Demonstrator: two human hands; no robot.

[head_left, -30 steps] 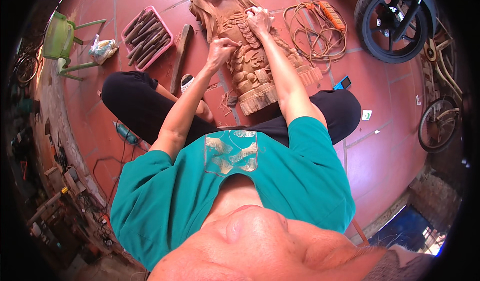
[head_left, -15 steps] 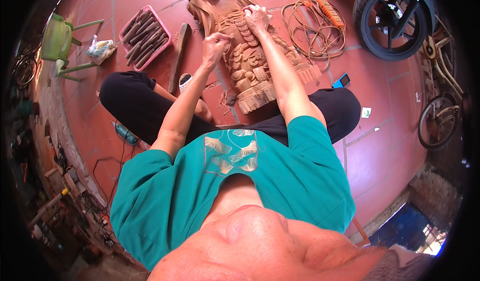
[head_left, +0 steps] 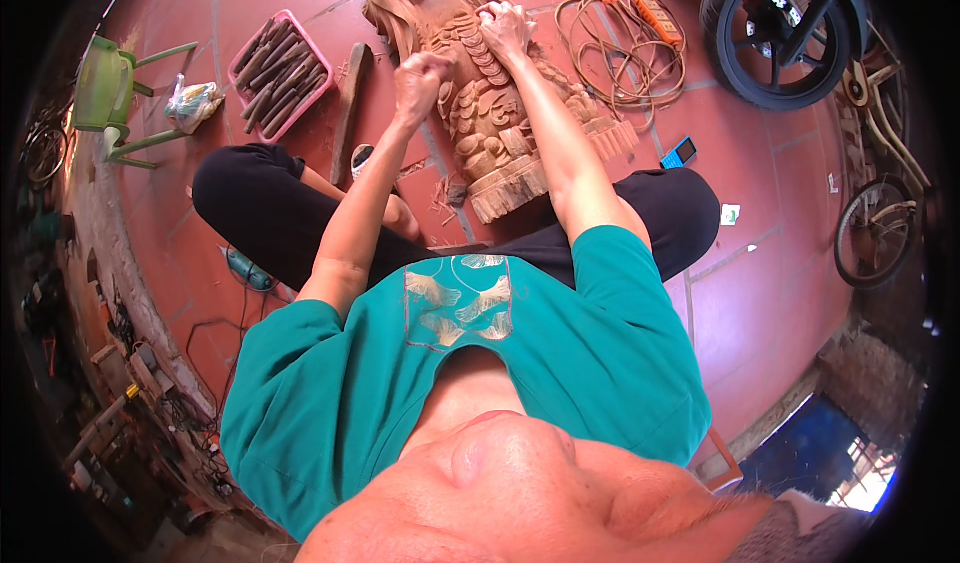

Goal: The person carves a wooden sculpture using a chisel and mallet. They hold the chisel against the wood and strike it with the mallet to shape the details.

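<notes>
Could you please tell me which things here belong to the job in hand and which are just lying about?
Job in hand:
- wood carving, under the right hand and close by the left hand
- probably the dark rods in the pink basket

Apparently lying about:
- blue phone
- plastic bag
- green chair
- orange power strip

Green chair [head_left: 103, 85], blue phone [head_left: 679, 153], motorcycle wheel [head_left: 775, 37]

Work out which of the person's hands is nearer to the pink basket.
Left. The left hand is to the right of the pink basket, with a wooden bar lying between them; the right hand is farther right, at the wooden carving.
</notes>
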